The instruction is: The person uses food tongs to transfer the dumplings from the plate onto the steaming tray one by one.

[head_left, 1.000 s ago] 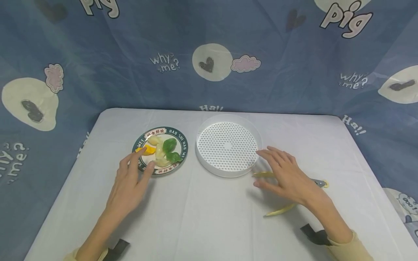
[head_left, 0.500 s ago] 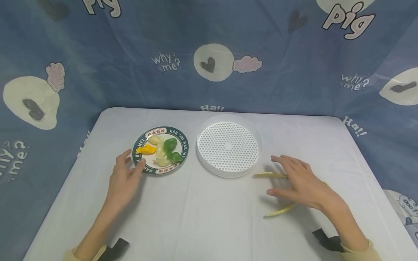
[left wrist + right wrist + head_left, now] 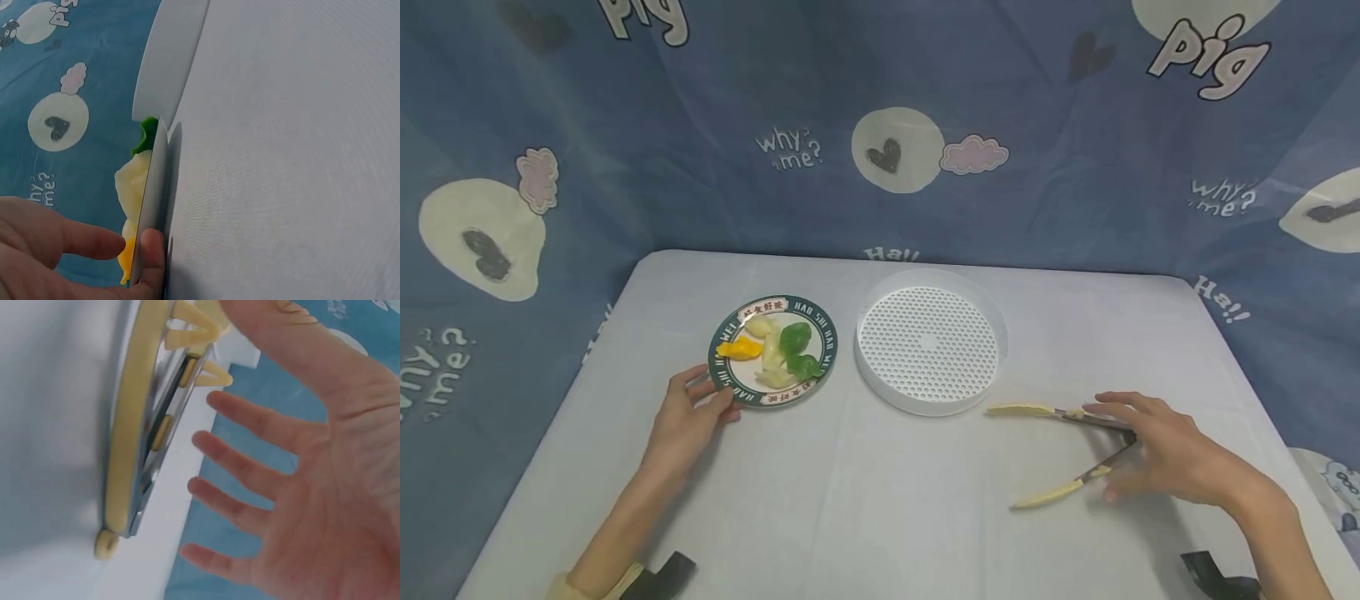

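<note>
My left hand (image 3: pixel 681 429) holds the near-left rim of a round plate (image 3: pixel 751 395) with a green patterned border. In the left wrist view, the thumb is over the food side and a fingertip (image 3: pixel 152 249) lies against the plate's underside. On the plate are pale dumplings (image 3: pixel 772 352), a yellow dumpling-like piece (image 3: pixel 740 348) and green pieces (image 3: pixel 795 337). My right hand (image 3: pixel 1183 458) hovers over the joined end of spread metal tongs (image 3: pixel 1051 497) with yellow tips and grips. Its fingers are spread apart in the right wrist view, beside the tongs' yellow-trimmed arm (image 3: pixel 130 444).
A white round steamer tray (image 3: pixel 925 404) with a perforated base and raised wall stands right of the plate. A white cloth covers the table (image 3: pixel 895 517). Behind it hangs a blue printed curtain (image 3: pixel 737 200).
My left hand has drawn back from over the food and taken hold of the plate's rim. The right hand has moved right and nearer, from beside the tray to the tongs' joined end.
</note>
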`<control>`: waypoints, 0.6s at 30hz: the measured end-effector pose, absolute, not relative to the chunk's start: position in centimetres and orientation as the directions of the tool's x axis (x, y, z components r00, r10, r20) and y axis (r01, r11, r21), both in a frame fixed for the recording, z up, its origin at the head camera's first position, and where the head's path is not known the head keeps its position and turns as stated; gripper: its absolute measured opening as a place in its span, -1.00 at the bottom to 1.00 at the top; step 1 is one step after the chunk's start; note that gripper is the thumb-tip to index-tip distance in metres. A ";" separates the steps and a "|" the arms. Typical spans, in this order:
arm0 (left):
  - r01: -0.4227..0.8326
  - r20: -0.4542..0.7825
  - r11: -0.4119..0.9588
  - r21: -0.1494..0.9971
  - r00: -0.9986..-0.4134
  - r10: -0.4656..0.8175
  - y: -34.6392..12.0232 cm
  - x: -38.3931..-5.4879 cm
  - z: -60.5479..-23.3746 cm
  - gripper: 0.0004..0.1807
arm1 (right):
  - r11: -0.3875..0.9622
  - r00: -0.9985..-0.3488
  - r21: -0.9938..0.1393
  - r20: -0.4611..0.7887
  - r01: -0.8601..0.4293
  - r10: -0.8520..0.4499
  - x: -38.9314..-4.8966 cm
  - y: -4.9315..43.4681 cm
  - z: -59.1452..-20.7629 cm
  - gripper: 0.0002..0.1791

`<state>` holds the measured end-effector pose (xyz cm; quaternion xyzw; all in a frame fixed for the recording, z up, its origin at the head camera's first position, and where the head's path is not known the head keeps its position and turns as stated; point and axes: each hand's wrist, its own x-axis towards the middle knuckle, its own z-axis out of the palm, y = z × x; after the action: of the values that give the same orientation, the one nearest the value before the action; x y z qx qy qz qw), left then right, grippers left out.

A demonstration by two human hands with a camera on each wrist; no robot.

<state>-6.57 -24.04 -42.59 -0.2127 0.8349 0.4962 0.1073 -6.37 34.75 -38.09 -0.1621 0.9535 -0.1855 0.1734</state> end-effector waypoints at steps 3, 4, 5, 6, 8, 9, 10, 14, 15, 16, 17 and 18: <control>-0.461 -0.377 0.444 0.768 -0.887 -0.267 -24.0 -6.6 -42.7 -0.10 | 0.875 -0.886 -0.413 -0.262 -0.255 -0.382 -6.2 35.0 -38.3 0.19; -0.460 -0.373 0.454 0.763 -0.887 -0.272 -23.9 -6.6 -42.7 -0.10 | 0.872 -0.885 -0.418 -0.263 -0.254 -0.384 -6.2 35.0 -38.3 0.20; -0.460 -0.371 0.462 0.758 -0.887 -0.274 -23.9 -6.6 -42.7 -0.10 | 0.871 -0.884 -0.421 -0.266 -0.253 -0.385 -6.2 34.9 -38.4 0.21; -0.461 -0.371 0.465 0.756 -0.887 -0.276 -23.9 -6.5 -42.7 -0.10 | 0.872 -0.883 -0.421 -0.271 -0.249 -0.383 -6.3 34.7 -38.5 0.22; -0.460 -0.370 0.473 0.751 -0.887 -0.275 -23.8 -6.5 -42.6 -0.09 | 0.875 -0.884 -0.421 -0.280 -0.238 -0.375 -6.4 34.4 -38.8 0.23; -0.461 -0.372 0.475 0.750 -0.887 -0.274 -23.8 -6.5 -42.6 -0.09 | 0.876 -0.884 -0.419 -0.280 -0.239 -0.375 -6.5 34.3 -39.0 0.23; -0.458 -0.369 0.478 0.749 -0.889 -0.272 -23.8 -6.5 -42.5 -0.08 | 0.880 -0.885 -0.407 -0.276 -0.245 -0.374 -6.6 34.1 -39.2 0.21; -0.441 -0.356 0.495 0.749 -0.897 -0.261 -23.8 -6.6 -42.5 -0.06 | 0.894 -0.891 -0.362 -0.265 -0.262 -0.368 -7.0 33.8 -39.7 0.17; -0.437 -0.353 0.498 0.749 -0.899 -0.258 -23.8 -6.7 -42.5 -0.06 | 0.897 -0.891 -0.355 -0.267 -0.264 -0.368 -7.0 33.7 -39.8 0.17; -0.432 -0.349 0.501 0.750 -0.902 -0.256 -23.8 -6.7 -42.6 -0.06 | 0.897 -0.889 -0.349 -0.265 -0.272 -0.373 -7.1 33.7 -39.9 0.16; -0.431 -0.350 0.502 0.750 -0.902 -0.253 -23.8 -6.6 -42.6 -0.06 | 0.898 -0.889 -0.348 -0.269 -0.269 -0.370 -7.1 33.8 -40.0 0.16; -0.430 -0.351 0.499 0.752 -0.903 -0.250 -23.8 -6.6 -42.7 -0.06 | 0.898 -0.889 -0.348 -0.269 -0.271 -0.372 -7.2 33.8 -40.0 0.16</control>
<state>-6.63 -23.82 -42.67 -0.1976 0.8601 0.4599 0.0981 -7.17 33.78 -40.03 -0.1673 0.9598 -0.1520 0.1665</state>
